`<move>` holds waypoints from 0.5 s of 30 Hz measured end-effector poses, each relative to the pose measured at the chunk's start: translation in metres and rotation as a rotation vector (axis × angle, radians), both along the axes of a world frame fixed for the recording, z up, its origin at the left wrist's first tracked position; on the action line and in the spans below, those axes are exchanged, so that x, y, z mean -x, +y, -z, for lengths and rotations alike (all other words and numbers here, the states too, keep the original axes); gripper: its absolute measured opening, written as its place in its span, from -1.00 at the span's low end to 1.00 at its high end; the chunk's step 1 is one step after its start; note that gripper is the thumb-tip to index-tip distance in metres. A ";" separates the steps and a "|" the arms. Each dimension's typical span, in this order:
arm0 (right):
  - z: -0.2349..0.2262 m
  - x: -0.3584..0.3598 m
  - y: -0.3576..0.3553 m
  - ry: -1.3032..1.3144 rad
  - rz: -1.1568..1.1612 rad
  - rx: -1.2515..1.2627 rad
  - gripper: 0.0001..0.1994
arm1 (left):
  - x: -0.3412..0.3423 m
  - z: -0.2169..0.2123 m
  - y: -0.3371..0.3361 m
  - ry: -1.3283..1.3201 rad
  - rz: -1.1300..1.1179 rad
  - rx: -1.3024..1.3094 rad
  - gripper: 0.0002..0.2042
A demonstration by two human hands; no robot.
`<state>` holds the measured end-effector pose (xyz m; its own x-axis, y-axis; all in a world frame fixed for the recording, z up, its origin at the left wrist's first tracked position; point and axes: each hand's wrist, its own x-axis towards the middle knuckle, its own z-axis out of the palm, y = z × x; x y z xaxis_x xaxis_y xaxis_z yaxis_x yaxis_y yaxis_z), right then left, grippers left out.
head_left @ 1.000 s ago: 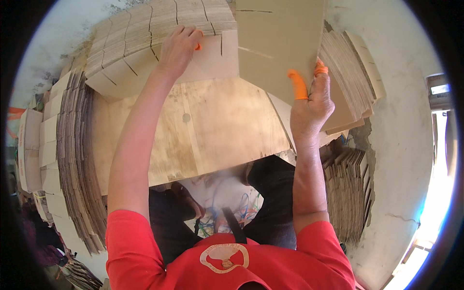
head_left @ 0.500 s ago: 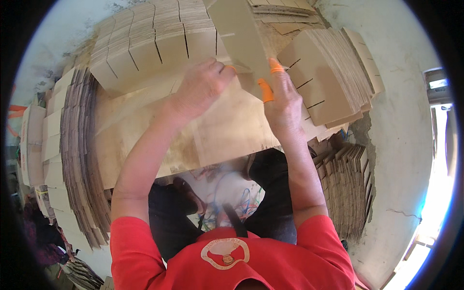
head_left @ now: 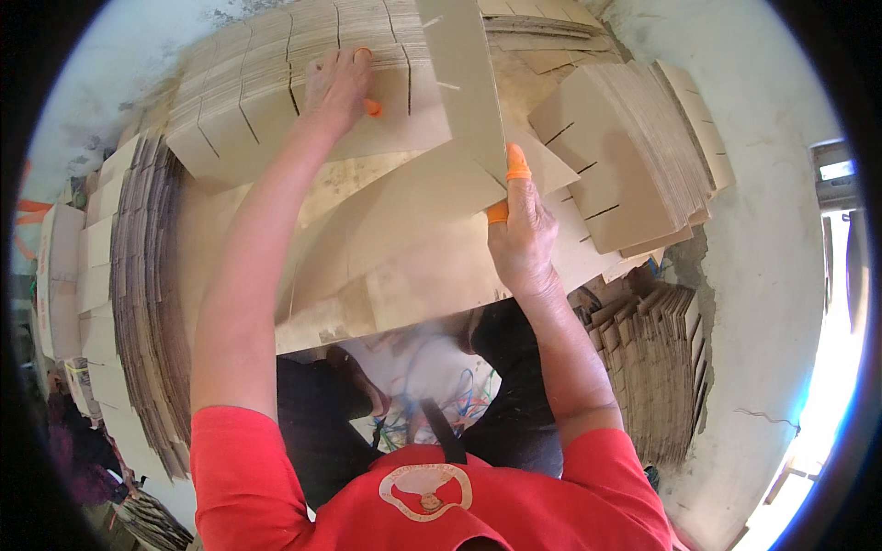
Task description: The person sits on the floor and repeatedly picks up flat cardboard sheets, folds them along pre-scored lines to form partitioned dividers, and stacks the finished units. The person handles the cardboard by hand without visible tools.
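Note:
My right hand (head_left: 524, 230), with orange finger covers on thumb and index finger, grips a long cardboard strip (head_left: 464, 83) by its near end. The strip stands up with its far end beyond the frame's top. Beneath it, a curved cardboard sheet (head_left: 377, 211) spreads over the wooden table (head_left: 404, 285). At the back left, my left hand (head_left: 338, 87) is bent over the top edge of a stack of slotted cardboard sheets (head_left: 248, 110). Its covered thumb lies against the front sheet, with the fingers curled over the top; how many sheets they pinch is hidden.
Another slotted cardboard stack (head_left: 625, 147) leans at the table's right, beside a pale wall (head_left: 763, 275). More cardboard is piled along the left side (head_left: 147, 294) and low on the right (head_left: 652, 367). Colored strands (head_left: 459, 395) lie on the floor between my legs.
My left hand has moved from the middle to the back-left stack. My right hand has come slightly nearer with the strip. A curved sheet now shows plainly across the table.

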<state>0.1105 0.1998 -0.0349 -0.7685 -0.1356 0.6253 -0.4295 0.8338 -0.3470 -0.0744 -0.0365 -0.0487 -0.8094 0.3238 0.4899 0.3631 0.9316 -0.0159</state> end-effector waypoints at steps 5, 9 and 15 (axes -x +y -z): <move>-0.003 -0.001 0.000 0.021 0.037 0.111 -0.15 | 0.012 0.008 -0.005 0.075 0.078 0.008 -0.70; -0.007 -0.004 0.001 0.055 -0.010 0.138 -0.12 | -0.001 -0.003 -0.013 0.247 0.264 -0.084 -0.82; -0.015 -0.006 0.000 0.156 -0.084 0.101 -0.14 | -0.035 -0.019 -0.001 0.174 0.352 -0.183 -0.85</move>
<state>0.1161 0.2001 -0.0196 -0.6502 -0.1256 0.7493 -0.5510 0.7570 -0.3512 -0.0396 -0.0375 -0.0298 -0.5652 0.4606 0.6844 0.6660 0.7443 0.0491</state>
